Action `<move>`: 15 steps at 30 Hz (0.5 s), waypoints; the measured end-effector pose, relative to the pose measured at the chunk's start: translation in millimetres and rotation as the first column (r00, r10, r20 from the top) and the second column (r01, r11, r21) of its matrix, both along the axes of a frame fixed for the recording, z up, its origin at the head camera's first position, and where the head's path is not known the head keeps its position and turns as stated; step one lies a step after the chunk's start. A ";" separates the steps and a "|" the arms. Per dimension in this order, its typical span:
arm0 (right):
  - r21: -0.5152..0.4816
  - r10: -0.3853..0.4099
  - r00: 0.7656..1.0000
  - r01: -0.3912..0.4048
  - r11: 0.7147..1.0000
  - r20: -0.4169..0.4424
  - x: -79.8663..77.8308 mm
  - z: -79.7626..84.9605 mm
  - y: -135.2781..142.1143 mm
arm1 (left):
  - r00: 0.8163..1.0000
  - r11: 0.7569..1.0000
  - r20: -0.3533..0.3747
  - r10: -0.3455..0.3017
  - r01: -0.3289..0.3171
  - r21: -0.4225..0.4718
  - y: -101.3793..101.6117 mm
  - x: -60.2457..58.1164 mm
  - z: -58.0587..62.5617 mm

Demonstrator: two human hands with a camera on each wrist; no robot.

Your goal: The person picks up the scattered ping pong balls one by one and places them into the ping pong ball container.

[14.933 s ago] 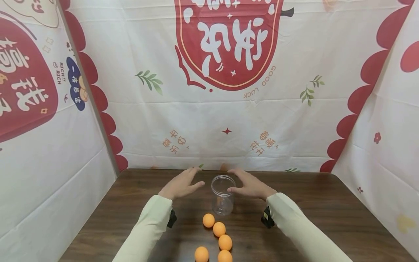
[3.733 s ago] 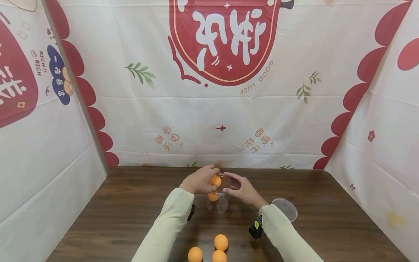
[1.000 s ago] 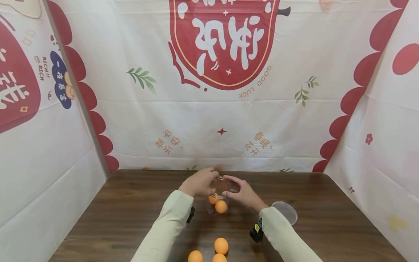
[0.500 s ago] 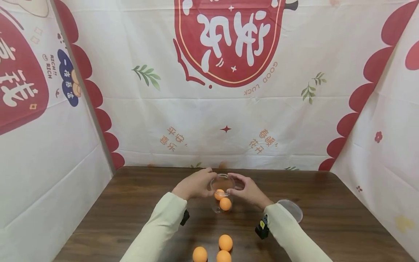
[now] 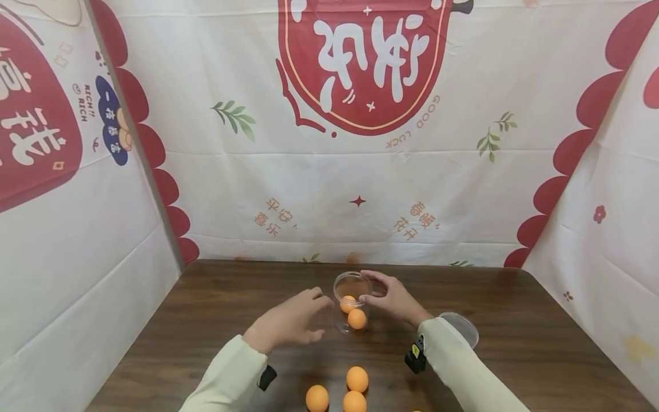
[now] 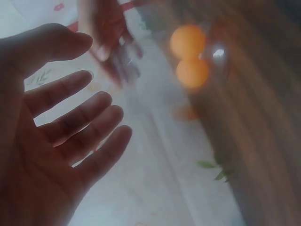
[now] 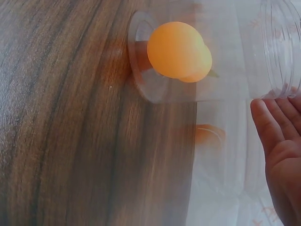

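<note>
A clear plastic jar point(image 5: 352, 286) stands upright on the table, with two orange balls point(image 7: 176, 49) inside near its bottom. My right hand point(image 5: 393, 297) holds the jar by the rim, thumb on the near side and fingers behind; its fingertips meet the rim in the right wrist view. To the left of the jar is my left hand point(image 5: 290, 320), fingers spread and nothing in them; the left wrist view shows its bare palm. Several loose orange balls, one of them a ball point(image 5: 357, 379) at the right of the group, lie toward the front.
A round clear lid point(image 5: 460, 329) lies on the table beside my right forearm. The brown wooden table point(image 5: 206, 326) ends at a white printed cloth point(image 5: 288, 177) behind, and similar cloth hangs on both sides.
Earlier the lid was not beside my right forearm, and the balls were outside the jar. Two now lie inside. In the last half second my left hand has left the rim, moving left and nearer.
</note>
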State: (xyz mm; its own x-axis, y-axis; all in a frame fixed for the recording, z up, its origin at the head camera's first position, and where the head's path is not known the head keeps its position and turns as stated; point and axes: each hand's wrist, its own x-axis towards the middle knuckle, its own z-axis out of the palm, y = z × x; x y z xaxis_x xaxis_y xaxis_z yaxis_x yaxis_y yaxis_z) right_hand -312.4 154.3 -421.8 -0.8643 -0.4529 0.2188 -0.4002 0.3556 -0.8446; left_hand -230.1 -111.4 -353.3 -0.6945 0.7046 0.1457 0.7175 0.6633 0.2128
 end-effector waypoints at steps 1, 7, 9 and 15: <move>0.002 0.001 1.000 -0.001 1.000 -0.001 -0.3 1.0 0.2 | 1.000 1.000 0.008 -0.004 0.004 0.003 -0.3 2.4 -3.3; 0.030 0.009 1.000 -0.008 1.000 -0.020 -1.7 3.1 2.0 | 0.999 0.999 0.032 0.011 -0.010 -0.032 -2.7 17.8 -19.1; 0.044 0.009 1.000 -0.008 0.999 -0.029 -1.6 2.0 2.7 | 0.999 0.999 0.046 0.003 -0.001 -0.044 -3.4 23.5 -22.9; 0.050 0.016 0.999 -0.015 0.999 -0.039 -1.1 2.2 2.3 | 0.992 0.996 0.109 -0.057 0.065 -0.066 -3.4 41.5 -36.5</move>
State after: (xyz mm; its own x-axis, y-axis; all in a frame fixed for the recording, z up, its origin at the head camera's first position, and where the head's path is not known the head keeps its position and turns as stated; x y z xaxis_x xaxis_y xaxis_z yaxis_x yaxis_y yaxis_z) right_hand -313.5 156.6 -419.6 -0.8482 -0.4772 0.2298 -0.4388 0.3900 -0.8095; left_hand -188.6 -114.8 -389.7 -0.6590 0.7518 0.0226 0.7326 0.6347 0.2458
